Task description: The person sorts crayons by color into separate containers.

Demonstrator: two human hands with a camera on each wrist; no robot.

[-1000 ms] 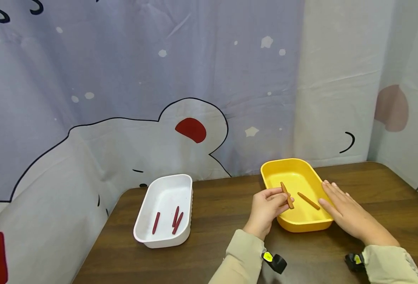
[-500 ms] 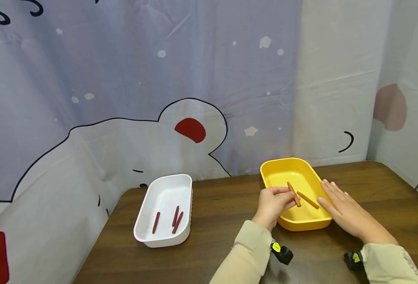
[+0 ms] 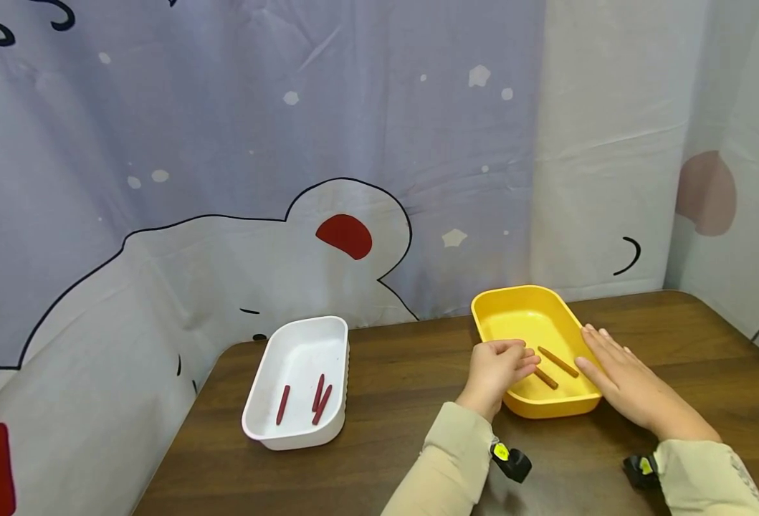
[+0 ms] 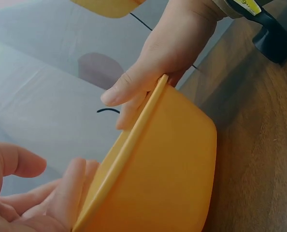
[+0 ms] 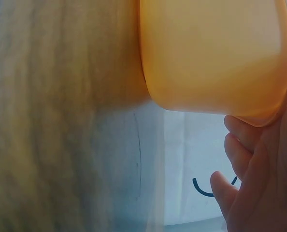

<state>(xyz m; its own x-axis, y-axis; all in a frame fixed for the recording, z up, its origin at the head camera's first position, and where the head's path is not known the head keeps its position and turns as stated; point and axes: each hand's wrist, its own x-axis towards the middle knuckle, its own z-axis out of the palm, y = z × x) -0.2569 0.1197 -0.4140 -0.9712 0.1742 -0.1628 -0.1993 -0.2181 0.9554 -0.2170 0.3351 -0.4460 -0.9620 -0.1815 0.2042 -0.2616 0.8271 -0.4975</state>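
A yellow plastic tray (image 3: 526,321) holds two orange-brown crayons. One crayon (image 3: 558,362) lies in full view; the other crayon (image 3: 547,379) is partly covered by my left fingertips in the head view. My left hand (image 3: 494,373) hangs over the tray's near left rim, holding nothing. In the left wrist view its thumb stands apart from the loosely bent fingers, beside the yellow wall (image 4: 167,159). Along the opposite rim my right hand (image 3: 633,390) rests with straight fingers. The right wrist view has its fingers (image 5: 240,150) against the tray's edge.
To the left on the brown wooden table (image 3: 405,401) stands a white tray (image 3: 298,351) with dark red crayons (image 3: 283,405) inside. A printed curtain (image 3: 418,179) hangs right behind the table's back edge.
My left hand moved right over the yellow tray and let go of the crayon, which now lies near the other one. My right hand has stayed at the rim.
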